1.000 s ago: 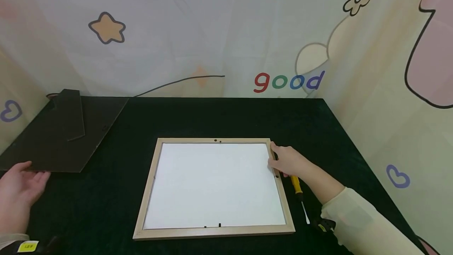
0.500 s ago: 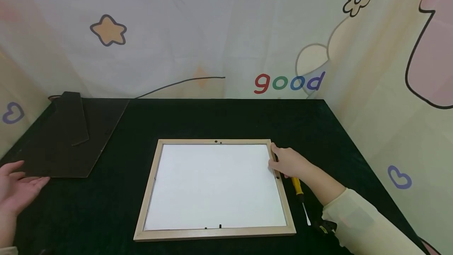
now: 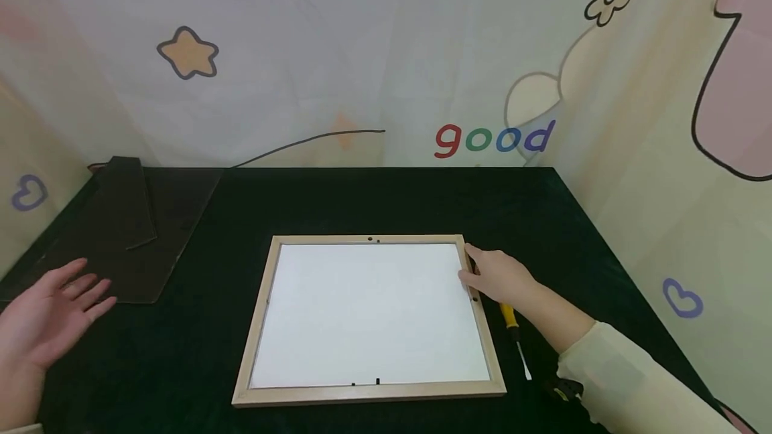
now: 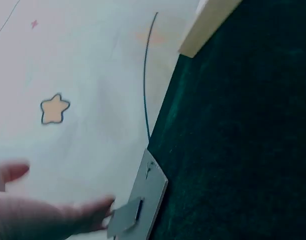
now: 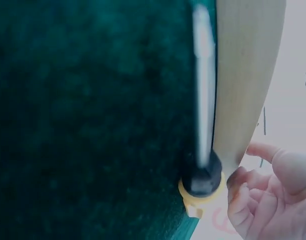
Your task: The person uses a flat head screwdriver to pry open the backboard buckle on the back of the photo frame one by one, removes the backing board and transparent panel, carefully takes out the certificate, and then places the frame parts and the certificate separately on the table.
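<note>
On green surface (image 3: 386, 199), wooden frame (image 3: 369, 394), right hand (image 3: 500, 276) gripping its right rail, left hand (image 3: 57, 320) spread wide, near black board (image 3: 175, 220).

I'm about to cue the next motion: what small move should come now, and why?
I'd probably bring the left hand over to the left side of the wooden picture frame. That hand is open and holds nothing, the dark easel backing board lies at the far left, and only the right hand is at the frame, gripping its right side.
</note>
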{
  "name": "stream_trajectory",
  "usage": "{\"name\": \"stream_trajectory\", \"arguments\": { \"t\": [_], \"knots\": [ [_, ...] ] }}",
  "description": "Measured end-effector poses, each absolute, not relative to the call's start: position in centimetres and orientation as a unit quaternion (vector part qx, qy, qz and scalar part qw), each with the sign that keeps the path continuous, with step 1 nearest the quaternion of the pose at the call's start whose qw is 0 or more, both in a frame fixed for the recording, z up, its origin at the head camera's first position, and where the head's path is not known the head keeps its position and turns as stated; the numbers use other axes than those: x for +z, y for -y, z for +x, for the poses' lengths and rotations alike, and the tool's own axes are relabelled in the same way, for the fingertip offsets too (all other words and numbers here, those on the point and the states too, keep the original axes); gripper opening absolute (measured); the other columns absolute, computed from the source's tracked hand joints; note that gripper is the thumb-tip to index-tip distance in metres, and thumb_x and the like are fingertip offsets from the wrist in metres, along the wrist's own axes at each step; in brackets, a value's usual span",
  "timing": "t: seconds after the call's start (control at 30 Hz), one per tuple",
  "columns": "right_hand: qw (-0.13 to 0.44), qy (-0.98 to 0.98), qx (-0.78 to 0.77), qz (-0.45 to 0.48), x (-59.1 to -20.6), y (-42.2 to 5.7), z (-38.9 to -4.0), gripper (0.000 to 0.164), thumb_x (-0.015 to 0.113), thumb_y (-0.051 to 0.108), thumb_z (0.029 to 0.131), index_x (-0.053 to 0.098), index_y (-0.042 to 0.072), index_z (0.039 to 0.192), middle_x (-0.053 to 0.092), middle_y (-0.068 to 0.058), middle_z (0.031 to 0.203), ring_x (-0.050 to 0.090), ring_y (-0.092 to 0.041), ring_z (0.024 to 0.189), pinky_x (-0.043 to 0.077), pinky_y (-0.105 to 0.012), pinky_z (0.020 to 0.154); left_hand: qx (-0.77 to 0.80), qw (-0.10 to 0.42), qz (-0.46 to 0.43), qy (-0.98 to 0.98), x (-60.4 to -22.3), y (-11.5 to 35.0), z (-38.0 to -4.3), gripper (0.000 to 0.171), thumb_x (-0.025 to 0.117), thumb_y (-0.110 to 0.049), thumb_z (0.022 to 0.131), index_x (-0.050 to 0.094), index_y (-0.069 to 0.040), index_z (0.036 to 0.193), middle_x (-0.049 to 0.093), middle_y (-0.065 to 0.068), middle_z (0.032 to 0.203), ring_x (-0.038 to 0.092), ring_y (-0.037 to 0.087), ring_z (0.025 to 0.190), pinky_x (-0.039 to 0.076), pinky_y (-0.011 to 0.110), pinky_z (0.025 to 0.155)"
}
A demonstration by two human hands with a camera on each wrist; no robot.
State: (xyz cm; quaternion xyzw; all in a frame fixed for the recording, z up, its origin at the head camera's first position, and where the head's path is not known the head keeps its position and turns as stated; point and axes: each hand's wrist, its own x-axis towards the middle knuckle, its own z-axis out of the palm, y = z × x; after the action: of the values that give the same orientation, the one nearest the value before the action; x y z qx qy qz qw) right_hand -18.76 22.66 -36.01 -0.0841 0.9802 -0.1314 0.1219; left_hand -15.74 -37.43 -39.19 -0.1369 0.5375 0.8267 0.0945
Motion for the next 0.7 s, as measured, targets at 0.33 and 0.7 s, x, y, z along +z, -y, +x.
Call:
{"name": "stream_trajectory", "arguments": {
  "t": [0.33, 0.7],
  "knots": [
    [0.111, -0.978, -0.115, -0.133, -35.6, -22.7, -18.3, 0.072, 0.063, 0.042, 0.086, 0.038, 0.004, 0.142, 0.031, -0.026, 0.141, 0.052, -0.037, 0.105, 0.051, -0.044, 0.083, 0.309, 0.19, 0.121, -0.924, -36.5, 26.1, -12.9, 0.095, 0.055, -0.056, 0.087, 0.007, -0.001, 0.149, 0.003, 0.032, 0.149, 0.007, 0.055, 0.131, 0.02, 0.073, 0.092],
    [0.157, -0.974, -0.098, -0.131, -36.1, -22.3, -18.4, 0.091, 0.06, 0.058, 0.081, 0.027, 0.004, 0.146, 0.013, -0.025, 0.15, 0.032, -0.044, 0.129, 0.04, -0.055, 0.093, 0.232, 0.233, 0.222, -0.918, -37.4, 20.6, -11.2, 0.123, 0.068, -0.071, 0.062, 0.016, 0.001, 0.147, 0.01, 0.019, 0.153, 0.006, 0.041, 0.139, 0.013, 0.071, 0.098]
  ]
}}
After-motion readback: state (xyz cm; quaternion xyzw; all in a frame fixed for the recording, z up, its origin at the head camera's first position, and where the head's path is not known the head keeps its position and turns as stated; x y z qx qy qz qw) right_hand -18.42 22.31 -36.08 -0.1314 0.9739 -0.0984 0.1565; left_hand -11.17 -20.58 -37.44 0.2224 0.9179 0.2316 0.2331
